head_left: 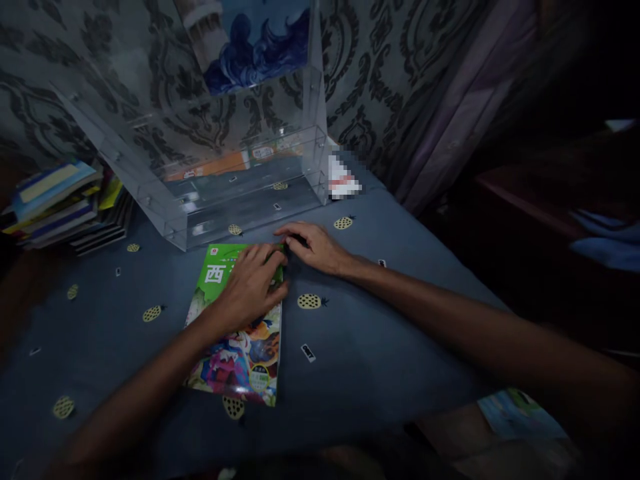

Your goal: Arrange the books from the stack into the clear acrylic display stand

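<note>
A green children's book [215,267] with a colourful lower cover and white Chinese characters lies face up on the cloth. My left hand [255,277] rests palm down across its upper right part, fingers spread, covering some of the title. Close to the book's top right corner is my right hand [315,247], its fingers bent with a gap between them. Its fingertips are near the left fingers; whether they touch the book is hard to tell. Behind the book stands a clear acrylic rack [180,220].
Stacked books [60,207] sit at the left. An orange item [215,163] shows through the rack, and a picture of blue waves [260,47] is above it. The blue pineapple-print tablecloth [360,360] covers the table. A patterned wall and a curtain [450,127] stand behind.
</note>
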The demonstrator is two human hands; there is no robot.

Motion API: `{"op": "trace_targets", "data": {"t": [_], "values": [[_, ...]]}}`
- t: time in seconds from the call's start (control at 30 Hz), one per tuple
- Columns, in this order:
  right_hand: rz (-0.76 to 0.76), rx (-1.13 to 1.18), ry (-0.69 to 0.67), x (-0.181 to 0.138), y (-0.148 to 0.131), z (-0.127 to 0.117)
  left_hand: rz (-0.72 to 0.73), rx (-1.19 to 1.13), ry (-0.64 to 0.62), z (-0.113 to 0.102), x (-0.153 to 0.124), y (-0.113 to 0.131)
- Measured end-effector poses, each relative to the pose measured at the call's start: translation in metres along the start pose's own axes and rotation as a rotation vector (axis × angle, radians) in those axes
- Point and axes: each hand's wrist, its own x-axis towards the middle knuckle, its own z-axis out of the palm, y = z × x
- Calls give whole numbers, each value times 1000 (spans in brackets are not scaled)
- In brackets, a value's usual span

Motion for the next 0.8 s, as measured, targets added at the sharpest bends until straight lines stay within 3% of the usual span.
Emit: {"op": "trace_targets", "data": {"t": [0.13,0.27,0.5,0.8], "values": [[47,57,13,0,0,-2,-145,27,40,6,-3,7],[74,90,1,1,-2,-4,-205,159,-4,2,1,12],[98,93,-3,1,-7,-7,-202,231,-126,-5,5,23],[145,122,-17,-1,-11,-10,-242,323,-47,4,1,35]]}}
